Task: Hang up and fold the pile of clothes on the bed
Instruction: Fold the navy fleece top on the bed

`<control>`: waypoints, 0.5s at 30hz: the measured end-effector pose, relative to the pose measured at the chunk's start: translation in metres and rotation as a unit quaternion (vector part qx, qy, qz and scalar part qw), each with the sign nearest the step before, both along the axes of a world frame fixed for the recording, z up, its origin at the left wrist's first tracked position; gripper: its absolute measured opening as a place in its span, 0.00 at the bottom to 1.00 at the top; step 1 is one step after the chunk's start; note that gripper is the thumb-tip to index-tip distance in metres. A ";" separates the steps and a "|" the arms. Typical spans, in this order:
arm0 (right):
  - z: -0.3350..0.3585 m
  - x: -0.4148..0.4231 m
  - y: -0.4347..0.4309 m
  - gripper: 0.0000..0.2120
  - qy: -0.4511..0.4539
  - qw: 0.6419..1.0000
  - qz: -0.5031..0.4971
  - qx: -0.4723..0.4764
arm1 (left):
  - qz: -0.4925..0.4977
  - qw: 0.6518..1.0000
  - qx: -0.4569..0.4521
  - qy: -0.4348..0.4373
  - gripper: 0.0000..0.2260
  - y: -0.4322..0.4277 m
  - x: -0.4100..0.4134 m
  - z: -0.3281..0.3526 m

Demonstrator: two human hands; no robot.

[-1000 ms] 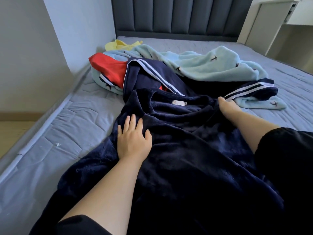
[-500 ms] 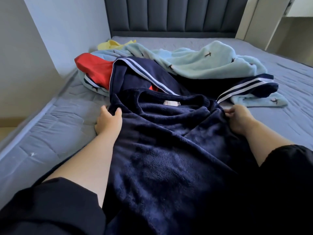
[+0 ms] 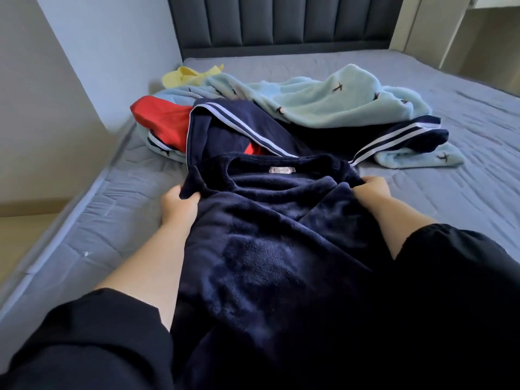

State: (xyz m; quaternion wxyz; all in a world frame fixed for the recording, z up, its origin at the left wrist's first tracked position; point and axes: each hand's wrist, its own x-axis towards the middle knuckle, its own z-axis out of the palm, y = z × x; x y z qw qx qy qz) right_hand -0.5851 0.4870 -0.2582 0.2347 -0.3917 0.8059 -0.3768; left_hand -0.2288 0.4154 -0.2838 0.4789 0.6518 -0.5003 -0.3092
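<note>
Item in hand: navy fleece top (image 3: pixel 270 249), lying on the bed (image 3: pixel 112 220) directly ahead of the person, between the two forearms.
Long axis: runs from the collar at the far end back toward the person. The hem is out of view. The neck label (image 3: pixel 282 170) faces up at the middle of the collar.
Left hand (image 3: pixel 178 205): fingers curled round the left shoulder of the top, gripping a fold of fabric and nothing else.
Right hand (image 3: pixel 371 190): closed on the right shoulder of the top, with fabric bunched under the fingers.
Nearer hand: neither. Both sit at the shoulder line, about level, one on each side of the collar.
Step, as judged: the top is held for lifting or squaring up. No fold shows yet.
Pile (image 3: pixel 295 119): just beyond the collar.
Pile contents: navy striped garment (image 3: pixel 233 128) nearest; red garment (image 3: pixel 160 119) at its left; light blue fleece (image 3: pixel 337 105) draped over the far side and trailing right; yellow garment (image 3: pixel 191 74) at the back.
Obstruction: the collar appears to overlap the near edge of the navy striped garment. Judged risk: cloth of the same colour may drag along with a lift.
Working room: mattress surface shows on either side of the top.
Surroundings: wall (image 3: pixel 112 52) close on the left, headboard (image 3: pixel 281 21) at the far end, well apart from the hands.
</note>
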 end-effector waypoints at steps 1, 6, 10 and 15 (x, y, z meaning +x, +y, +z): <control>0.007 0.005 0.003 0.03 0.018 1.000 -0.005 0.002 | 0.008 1.000 0.001 0.016 0.04 0.005 0.001 0.005; 0.051 0.025 0.036 0.07 0.076 0.993 -0.035 -0.078 | 0.029 0.999 -0.026 -0.038 0.08 0.033 0.013 0.046; 0.068 0.039 0.079 0.08 0.064 0.981 -0.109 -0.150 | 0.064 0.996 -0.056 -0.011 0.10 0.080 0.016 0.065; 0.058 0.058 0.146 0.10 -0.028 0.950 -0.190 -0.247 | 0.080 0.965 -0.042 0.245 0.13 0.160 0.014 0.062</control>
